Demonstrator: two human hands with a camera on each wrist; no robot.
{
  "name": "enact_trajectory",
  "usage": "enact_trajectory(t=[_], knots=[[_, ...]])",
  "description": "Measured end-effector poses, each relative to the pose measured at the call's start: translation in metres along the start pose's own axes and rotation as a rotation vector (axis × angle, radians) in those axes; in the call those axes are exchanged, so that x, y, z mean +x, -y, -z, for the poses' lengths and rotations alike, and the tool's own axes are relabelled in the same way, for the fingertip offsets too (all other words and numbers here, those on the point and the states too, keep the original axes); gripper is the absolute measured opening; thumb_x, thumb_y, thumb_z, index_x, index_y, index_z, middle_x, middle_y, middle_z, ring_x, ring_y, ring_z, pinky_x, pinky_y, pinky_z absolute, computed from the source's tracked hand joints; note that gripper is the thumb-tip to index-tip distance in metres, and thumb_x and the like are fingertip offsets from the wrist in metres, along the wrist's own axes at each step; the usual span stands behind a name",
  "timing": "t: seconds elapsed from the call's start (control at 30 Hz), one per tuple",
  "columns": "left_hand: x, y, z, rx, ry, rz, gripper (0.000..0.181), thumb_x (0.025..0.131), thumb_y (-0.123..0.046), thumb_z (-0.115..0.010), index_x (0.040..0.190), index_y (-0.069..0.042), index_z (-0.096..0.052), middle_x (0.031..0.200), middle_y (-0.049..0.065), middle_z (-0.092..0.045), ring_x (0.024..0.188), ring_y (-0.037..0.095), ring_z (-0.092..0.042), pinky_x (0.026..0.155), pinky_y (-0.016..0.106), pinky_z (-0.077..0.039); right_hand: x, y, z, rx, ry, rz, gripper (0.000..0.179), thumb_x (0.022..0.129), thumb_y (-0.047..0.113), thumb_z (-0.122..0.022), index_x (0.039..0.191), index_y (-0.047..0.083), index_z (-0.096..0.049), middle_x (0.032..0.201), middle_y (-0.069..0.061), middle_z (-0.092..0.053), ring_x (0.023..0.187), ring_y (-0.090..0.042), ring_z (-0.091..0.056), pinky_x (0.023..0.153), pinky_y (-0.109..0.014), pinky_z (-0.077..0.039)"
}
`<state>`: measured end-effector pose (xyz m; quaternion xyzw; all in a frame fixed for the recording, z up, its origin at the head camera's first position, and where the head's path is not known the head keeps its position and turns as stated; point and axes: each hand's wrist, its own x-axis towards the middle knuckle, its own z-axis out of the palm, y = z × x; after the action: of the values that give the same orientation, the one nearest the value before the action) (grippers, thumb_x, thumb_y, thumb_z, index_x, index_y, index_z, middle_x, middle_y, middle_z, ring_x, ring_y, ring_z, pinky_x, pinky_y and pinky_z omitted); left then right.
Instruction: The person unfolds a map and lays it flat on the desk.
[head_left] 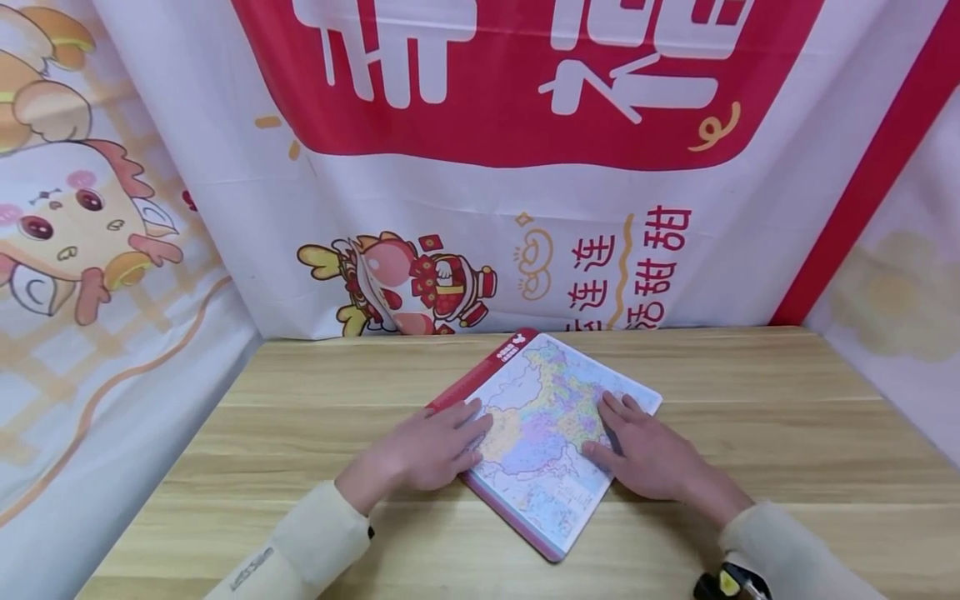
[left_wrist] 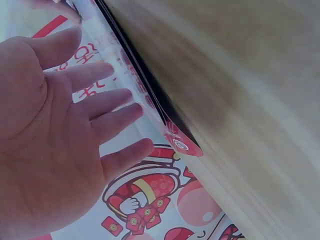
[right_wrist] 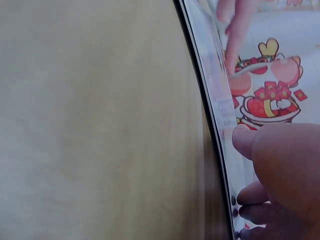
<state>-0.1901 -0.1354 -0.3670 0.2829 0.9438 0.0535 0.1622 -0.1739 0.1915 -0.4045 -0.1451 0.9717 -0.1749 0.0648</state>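
Observation:
A flat map board (head_left: 532,433) with a red strip along one side lies turned at an angle on the wooden table. My left hand (head_left: 435,446) rests at its left edge, fingers stretched over the printed face. On the opposite side, my right hand (head_left: 648,450) has its fingertips on the map, thumb apart from the fingers. In the left wrist view, the palm of the left hand (left_wrist: 65,120) shows, with straight fingers beside the board's dark edge (left_wrist: 135,60). In the right wrist view, the thumb and fingers of the right hand (right_wrist: 285,175) touch the glossy surface near the edge.
The wooden table (head_left: 750,417) runs back to a white cloth backdrop (head_left: 225,167) with a red panel, characters and a cartoon figure (head_left: 420,283). More printed cloth hangs at the left (head_left: 67,208) and right sides. A black band (head_left: 731,583) is on the right wrist.

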Motion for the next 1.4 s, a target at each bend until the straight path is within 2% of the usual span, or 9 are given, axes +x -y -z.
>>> enact_trajectory(t=[0.2,0.33,0.43,0.67,0.93,1.07,1.23,1.4], knots=[[0.022,0.004,0.006,-0.011,-0.016,-0.031,0.068,0.108,-0.044,-0.056,0.168,-0.022,-0.032,0.178,0.005,-0.026,0.167,0.027,-0.021,0.132,0.063,-0.025,-0.019,0.008,-0.003,-0.011,0.005,0.000,0.087,0.104,0.062,-0.056,0.162,0.000,-0.039,0.174,-0.020,-0.030,0.159,-0.050,-0.028,0.125,-0.067,-0.033],[0.033,0.005,0.007,-0.017,0.001,-0.018,0.069,0.108,-0.045,-0.056,0.169,-0.022,-0.031,0.179,0.004,-0.025,0.167,0.026,-0.020,0.132,0.062,-0.025,-0.030,0.015,-0.006,-0.028,-0.006,0.019,0.087,0.103,0.061,-0.058,0.161,0.000,-0.042,0.172,-0.021,-0.034,0.159,-0.046,-0.032,0.125,-0.064,-0.036],[0.035,0.007,0.007,-0.017,0.024,0.007,0.068,0.108,-0.046,-0.055,0.168,-0.024,-0.032,0.179,0.003,-0.025,0.167,0.025,-0.019,0.133,0.061,-0.024,-0.034,0.020,-0.007,-0.028,-0.001,0.028,0.089,0.101,0.062,-0.060,0.161,0.000,-0.042,0.172,-0.020,-0.035,0.160,-0.044,-0.033,0.125,-0.062,-0.037],[0.024,0.006,0.004,-0.007,0.060,0.047,0.066,0.107,-0.049,-0.055,0.167,-0.029,-0.036,0.178,0.001,-0.027,0.166,0.026,-0.026,0.131,0.058,-0.029,-0.027,0.019,-0.008,-0.032,-0.007,0.019,0.089,0.101,0.061,-0.061,0.161,-0.001,-0.040,0.172,-0.021,-0.035,0.160,-0.046,-0.032,0.125,-0.064,-0.036],[-0.001,-0.009,-0.005,0.081,0.066,0.035,0.070,0.105,-0.054,-0.059,0.167,-0.032,-0.035,0.177,0.001,-0.030,0.161,0.026,-0.036,0.130,0.056,-0.034,-0.006,0.008,-0.005,-0.042,0.008,0.018,0.089,0.103,0.061,-0.059,0.164,0.001,-0.036,0.175,-0.020,-0.027,0.161,-0.049,-0.026,0.126,-0.067,-0.031],[-0.010,-0.019,-0.007,0.111,0.058,0.009,0.071,0.103,-0.052,-0.062,0.166,-0.031,-0.037,0.176,0.002,-0.033,0.160,0.025,-0.038,0.129,0.056,-0.035,0.000,0.004,-0.003,-0.035,0.006,0.038,0.088,0.104,0.059,-0.058,0.164,0.001,-0.034,0.175,-0.020,-0.026,0.160,-0.050,-0.026,0.126,-0.068,-0.031],[-0.014,-0.024,-0.007,0.117,0.045,-0.005,0.071,0.103,-0.052,-0.062,0.166,-0.029,-0.039,0.175,0.003,-0.033,0.160,0.025,-0.037,0.129,0.057,-0.035,0.005,0.000,-0.002,-0.030,0.018,0.051,0.087,0.104,0.058,-0.058,0.165,0.001,-0.033,0.176,-0.019,-0.023,0.161,-0.049,-0.023,0.126,-0.068,-0.030],[-0.010,-0.018,-0.003,0.084,0.021,-0.013,0.069,0.105,-0.048,-0.061,0.166,-0.026,-0.038,0.177,0.002,-0.030,0.163,0.024,-0.032,0.129,0.058,-0.033,0.002,-0.004,0.001,-0.005,0.038,0.033,0.092,0.102,0.065,-0.057,0.167,0.005,-0.031,0.178,-0.016,-0.022,0.163,-0.047,-0.020,0.127,-0.068,-0.029]])
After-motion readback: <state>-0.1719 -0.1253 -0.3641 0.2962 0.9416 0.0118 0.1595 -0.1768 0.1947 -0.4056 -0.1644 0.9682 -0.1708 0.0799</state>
